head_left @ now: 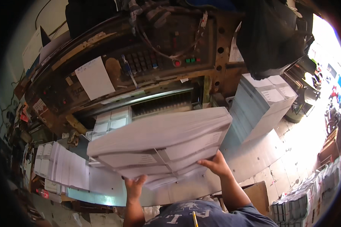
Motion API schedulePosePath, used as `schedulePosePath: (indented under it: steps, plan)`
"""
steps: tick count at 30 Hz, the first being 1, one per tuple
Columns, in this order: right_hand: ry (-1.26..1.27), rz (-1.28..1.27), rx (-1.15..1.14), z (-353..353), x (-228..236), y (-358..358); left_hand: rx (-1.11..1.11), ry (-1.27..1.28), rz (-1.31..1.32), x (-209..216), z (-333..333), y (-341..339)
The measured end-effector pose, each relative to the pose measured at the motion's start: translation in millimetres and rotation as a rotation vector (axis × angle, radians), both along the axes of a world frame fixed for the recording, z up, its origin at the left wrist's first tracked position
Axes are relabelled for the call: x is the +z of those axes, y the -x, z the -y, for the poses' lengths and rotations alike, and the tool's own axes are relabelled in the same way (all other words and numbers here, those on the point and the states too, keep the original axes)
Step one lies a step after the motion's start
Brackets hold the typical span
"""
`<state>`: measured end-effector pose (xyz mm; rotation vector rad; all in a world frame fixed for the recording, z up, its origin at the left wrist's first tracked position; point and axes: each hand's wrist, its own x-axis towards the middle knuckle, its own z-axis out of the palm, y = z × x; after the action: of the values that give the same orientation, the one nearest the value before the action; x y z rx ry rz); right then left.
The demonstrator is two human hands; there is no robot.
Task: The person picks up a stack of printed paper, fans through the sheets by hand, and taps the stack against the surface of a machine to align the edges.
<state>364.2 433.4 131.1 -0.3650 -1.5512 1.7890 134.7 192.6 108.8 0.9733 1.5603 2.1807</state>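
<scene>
Held stack: thick block of printed sheets (159, 145), mid-picture above the tabletop (254, 162), in front of the machine opening; tilted, printed side toward the body, pale band along the far side. Whether its underside touches the tabletop: can't tell.
Left hand (134, 184): gripping the near edge of the block, left of centre; thumb visible, most fingers hidden by paper.
Right hand (217, 165): gripping the block near its right end, thumb on the printed side, other fingers partly hidden.
Left pile: printed sheets (62, 164) at the left end of the tabletop, leaning and fanned, apart from the held block.
Right pile: tall squared stack (259, 104) to the right of the opening; looks neatly aligned.
Machine opening: smaller printed stack (113, 121) inside, partly covered by the held block.
Control panel: dark, worn, red and green buttons (187, 61); loose white sheet (95, 78) and pen (129, 70) lie on it.
Progress: judged partway; right pile looks squared, held block in both hands and not yet released, left pile uneven. Finished share: can't tell.
</scene>
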Motion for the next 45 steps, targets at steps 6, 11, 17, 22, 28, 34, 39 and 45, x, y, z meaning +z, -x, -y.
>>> schedulePosePath:
  steps: [6,11,17,22,28,34,39,45]
  plan:
    - [0.009,0.02,0.04,-2.2,-1.6,2.8,-0.05,0.011,0.028,0.2,-10.0,13.4]
    - [0.074,0.038,0.01,4.5,11.3,9.1,-0.064,-0.052,0.034,-0.2,3.3,4.0]
    - [-0.013,0.123,-0.075,0.9,-10.9,2.4,-0.034,0.095,-0.126,8.6,-10.8,7.1]
    - [0.053,-0.012,-0.125,10.8,-1.8,13.3,-0.035,0.062,-0.023,12.7,-2.2,2.8]
    - [0.058,-0.005,-0.199,22.2,1.2,12.7,0.061,0.052,-0.101,18.3,-9.0,-0.3]
    - [-0.008,0.164,-0.169,11.5,-22.9,1.9,0.014,0.043,-0.011,16.1,-7.7,-0.6]
    - [-0.956,-0.009,-0.473,18.0,120.1,-5.4,-0.071,0.044,0.035,4.6,-1.6,0.5]
    - [-1.714,0.603,0.113,72.1,248.0,115.7,-0.018,0.085,-0.088,10.8,8.2,0.8]
